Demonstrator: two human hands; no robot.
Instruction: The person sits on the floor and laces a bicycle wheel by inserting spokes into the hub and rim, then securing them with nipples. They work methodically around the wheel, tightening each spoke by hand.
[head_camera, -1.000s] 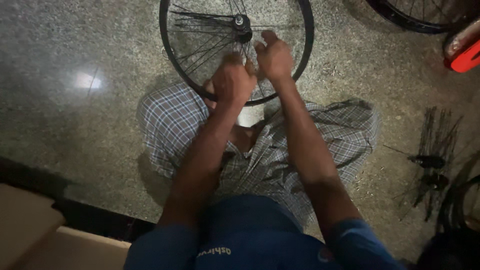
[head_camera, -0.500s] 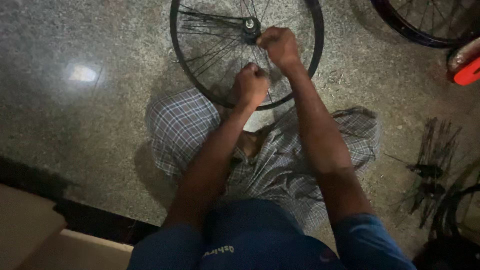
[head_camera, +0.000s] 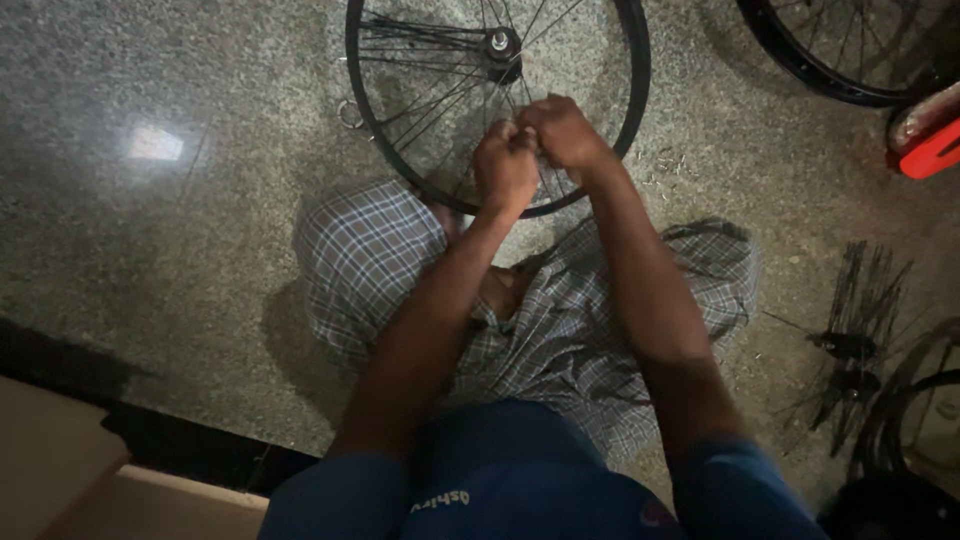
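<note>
Head view: bicycle wheel (head_camera: 400, 100) lies flat on speckled stone floor (head_camera: 150, 250), just ahead of person's knees.

Left hand (head_camera: 505, 165) closed in fist over spokes (head_camera: 440, 95) on near side of wheel, below hub (head_camera: 500, 45). Right hand (head_camera: 565, 130) also clenched, touching left; what fingers pinch, cannot tell.

Half second ago hands sat apart, right higher by hub; now both meet at one spoke spot, suggesting two-handed work there.

Right of wheel: second wheel (head_camera: 850, 60), red object (head_camera: 935, 150), loose spoke bundle (head_camera: 850, 340).
</note>
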